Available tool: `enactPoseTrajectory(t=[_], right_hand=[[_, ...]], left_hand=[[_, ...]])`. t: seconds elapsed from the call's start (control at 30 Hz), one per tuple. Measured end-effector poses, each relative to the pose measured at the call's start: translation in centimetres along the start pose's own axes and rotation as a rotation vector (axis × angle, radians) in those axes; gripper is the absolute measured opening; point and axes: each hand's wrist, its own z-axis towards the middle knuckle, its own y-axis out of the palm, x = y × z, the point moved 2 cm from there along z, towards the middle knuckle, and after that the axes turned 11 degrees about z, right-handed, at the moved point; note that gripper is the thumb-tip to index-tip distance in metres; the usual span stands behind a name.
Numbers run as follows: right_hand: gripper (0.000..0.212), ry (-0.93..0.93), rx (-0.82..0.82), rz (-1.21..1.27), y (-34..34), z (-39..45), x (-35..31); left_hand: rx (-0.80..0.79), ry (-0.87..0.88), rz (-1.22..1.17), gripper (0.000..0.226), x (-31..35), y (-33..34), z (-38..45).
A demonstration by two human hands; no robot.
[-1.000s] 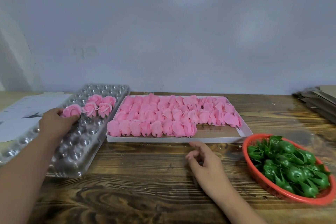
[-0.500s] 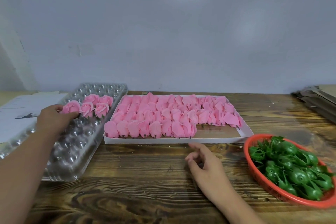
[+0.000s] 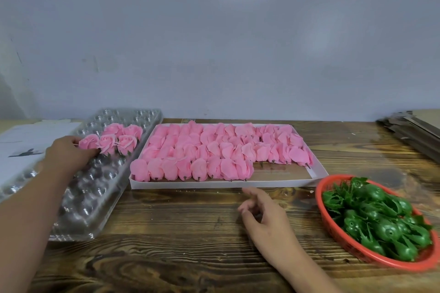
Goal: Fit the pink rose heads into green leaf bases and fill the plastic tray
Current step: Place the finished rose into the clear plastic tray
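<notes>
No legible txt/labels anywhere; paper sheet [image 3: 28, 143] at left too blurry to read.

A dark, heavily grained wooden table [image 3: 190, 233] carries a clear plastic tray [image 3: 95, 197] at the left, white papers [image 3: 26, 140] beyond it, a flat white box [image 3: 226, 184] in the middle, a red basket [image 3: 333, 228] at the right, and stacked cardboard [image 3: 414, 131] far right.

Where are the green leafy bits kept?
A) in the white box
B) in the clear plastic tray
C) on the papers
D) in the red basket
D: the green leaf bases are piled in the red basket at the right of the table.
</notes>
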Motion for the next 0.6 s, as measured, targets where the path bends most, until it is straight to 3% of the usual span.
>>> enactPoseTrajectory(t=[0.23,0.6], right_hand=[[0.043,0.004,-0.004,0.007,0.01,0.0,-0.04],[0.04,0.026,-0.019,0.015,-0.11,-0.21,-0.25]], left_hand=[[-0.024,0.002,0.02,0.017,0.09,0.25,0.39],[-0.071,-0.037,0.001,0.031,-0.78,0.39,0.42]])
